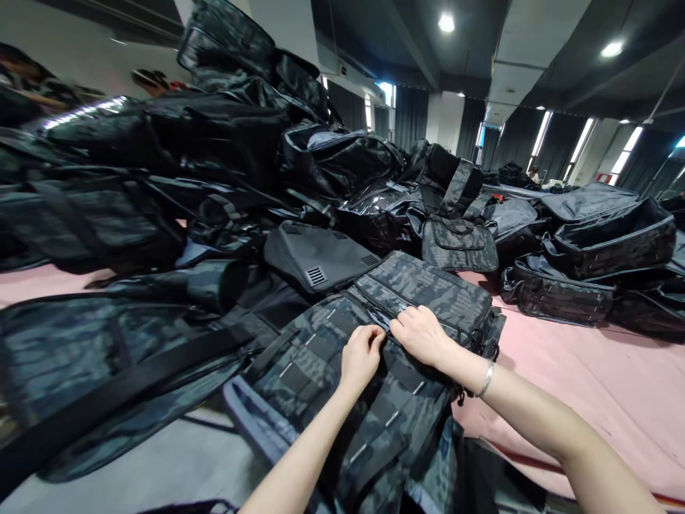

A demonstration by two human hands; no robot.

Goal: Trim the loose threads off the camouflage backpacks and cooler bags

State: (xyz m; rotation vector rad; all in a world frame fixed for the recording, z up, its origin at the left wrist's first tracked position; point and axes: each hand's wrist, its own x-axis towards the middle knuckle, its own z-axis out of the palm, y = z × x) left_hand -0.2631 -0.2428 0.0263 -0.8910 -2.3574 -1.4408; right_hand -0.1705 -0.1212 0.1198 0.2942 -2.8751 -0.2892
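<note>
In front of me lies a dark camouflage backpack [315, 357] with rows of webbing and a zipped pocket [428, 285] on its upper part. My left hand [362, 360] is closed in a pinch at the pocket's zipper line, near the middle of the bag. Just to its right, my right hand [422, 334] is closed too, its fingers curled over the same zipper edge. Whatever is between the fingertips of either hand is hidden. A bracelet [486, 378] circles my right wrist. Black zipper pulls hang from the bag's right side, below my right forearm.
A high heap of black camouflage bags [214, 135] rises behind and to the left. A black panel with vents [321, 257] lies just beyond the backpack. Open bags [615, 235] stand at right on the pink table covering [604, 385]. Another person [32, 78] is at far left.
</note>
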